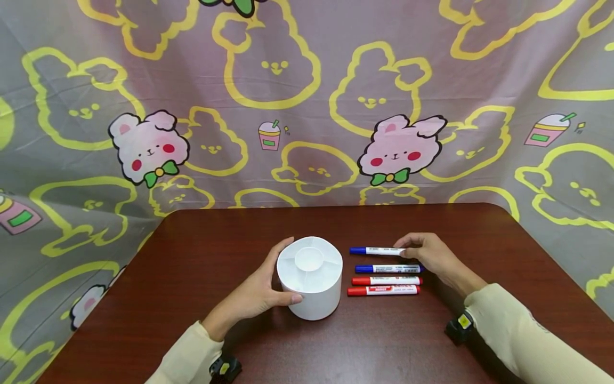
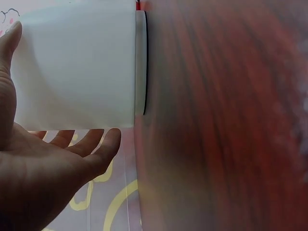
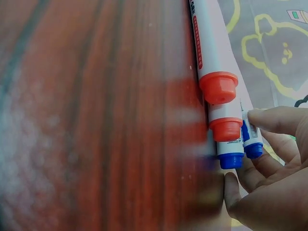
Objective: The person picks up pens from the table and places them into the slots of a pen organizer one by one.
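Note:
A white round holder (image 1: 318, 305) with a divided top, a ring at its centre, stands upright on the table. My left hand (image 1: 259, 290) grips its left side, thumb toward the front and fingers round the back; the left wrist view shows the fingers along the holder's wall (image 2: 77, 72). To the right lie two blue-capped markers and two red-capped ones, caps pointing left. With my right hand (image 1: 434, 258) I pinch the far blue marker (image 1: 381, 251) at its right end. The nearer blue marker (image 1: 388, 269) lies just below those fingers, its blue end (image 3: 231, 160) close to them.
Two red markers, one (image 1: 386, 280) behind the other (image 1: 384, 290), lie side by side nearest me. The dark wooden table (image 1: 393, 341) meets a patterned curtain (image 1: 316, 122) at its back edge. Each wrist carries a small black camera (image 1: 459, 326).

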Demonstrator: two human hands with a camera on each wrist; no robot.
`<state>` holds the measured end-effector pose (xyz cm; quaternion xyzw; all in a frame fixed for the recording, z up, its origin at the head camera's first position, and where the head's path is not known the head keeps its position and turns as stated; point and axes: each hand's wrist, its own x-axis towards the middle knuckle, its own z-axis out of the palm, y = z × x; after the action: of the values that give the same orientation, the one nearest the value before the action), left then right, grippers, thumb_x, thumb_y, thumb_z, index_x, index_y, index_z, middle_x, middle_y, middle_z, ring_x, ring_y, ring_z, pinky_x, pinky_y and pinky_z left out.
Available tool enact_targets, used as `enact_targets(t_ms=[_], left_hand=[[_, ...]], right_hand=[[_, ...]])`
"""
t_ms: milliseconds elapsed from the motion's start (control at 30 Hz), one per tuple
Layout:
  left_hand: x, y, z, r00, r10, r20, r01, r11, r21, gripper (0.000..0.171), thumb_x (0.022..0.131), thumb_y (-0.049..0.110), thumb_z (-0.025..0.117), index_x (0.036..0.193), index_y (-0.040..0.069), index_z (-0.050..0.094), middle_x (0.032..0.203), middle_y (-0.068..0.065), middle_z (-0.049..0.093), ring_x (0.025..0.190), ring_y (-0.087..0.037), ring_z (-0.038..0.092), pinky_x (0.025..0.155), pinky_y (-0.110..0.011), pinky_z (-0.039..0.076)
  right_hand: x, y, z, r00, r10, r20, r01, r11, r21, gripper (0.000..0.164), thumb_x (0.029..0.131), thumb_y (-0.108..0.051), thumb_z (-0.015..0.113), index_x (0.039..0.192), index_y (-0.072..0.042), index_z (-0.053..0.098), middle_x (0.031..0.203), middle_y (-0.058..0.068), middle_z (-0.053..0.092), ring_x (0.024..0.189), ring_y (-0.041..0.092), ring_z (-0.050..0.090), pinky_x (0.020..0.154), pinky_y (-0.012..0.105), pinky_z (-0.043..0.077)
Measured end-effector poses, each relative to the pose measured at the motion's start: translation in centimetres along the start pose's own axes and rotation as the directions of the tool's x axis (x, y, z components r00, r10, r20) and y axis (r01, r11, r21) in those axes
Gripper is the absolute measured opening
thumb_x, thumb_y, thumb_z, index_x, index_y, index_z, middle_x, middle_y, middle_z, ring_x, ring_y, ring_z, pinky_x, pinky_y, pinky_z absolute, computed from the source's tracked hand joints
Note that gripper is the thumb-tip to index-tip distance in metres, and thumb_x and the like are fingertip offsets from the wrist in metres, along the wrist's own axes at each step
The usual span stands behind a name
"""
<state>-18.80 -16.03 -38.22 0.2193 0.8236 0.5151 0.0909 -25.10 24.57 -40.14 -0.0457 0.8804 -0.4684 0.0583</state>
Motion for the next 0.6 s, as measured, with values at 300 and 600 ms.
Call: enact_targets(t_ms=[300, 600], left_hand=[[0.01, -0.03, -0.06, 1.000, -0.008, -0.002, 0.008, 1.000, 0.008, 0.115, 0.078, 0.027, 0.094, 0.166, 0.027, 0.021, 0.170, -0.009, 0.030, 0.154, -0.033, 0.032, 0.125, -0.064, 0.016], [-0.03, -0.09, -0.07, 1.000, 0.004, 0.006, -0.004, 1.000, -0.003, 0.112, 0.079, 0.024, 0.093, 0.165, 0.028, 0.021, 0.164, -0.010, 0.037, 0.147, -0.032, 0.041, 0.122, -0.062, 0.024]], right_hand=[[-0.04, 0.06, -0.34, 1.000, -0.021, -0.020, 0.022, 0.999, 0.045, 0.019, 0.098, -0.009, 0.069, 0.114, 0.000, 0.075, 0.117, 0.012, 0.074, 0.107, 0.022, 0.057, 0.088, 0.034, 0.046], [-0.11, 0.12, -0.68, 0.999, -0.011, -0.047, 0.017, 0.992, 0.126, 0.026, 0.098, -0.012, 0.069, 0.119, 0.004, 0.072, 0.106, 0.001, 0.075, 0.103, 0.013, 0.058, 0.088, 0.031, 0.047]])
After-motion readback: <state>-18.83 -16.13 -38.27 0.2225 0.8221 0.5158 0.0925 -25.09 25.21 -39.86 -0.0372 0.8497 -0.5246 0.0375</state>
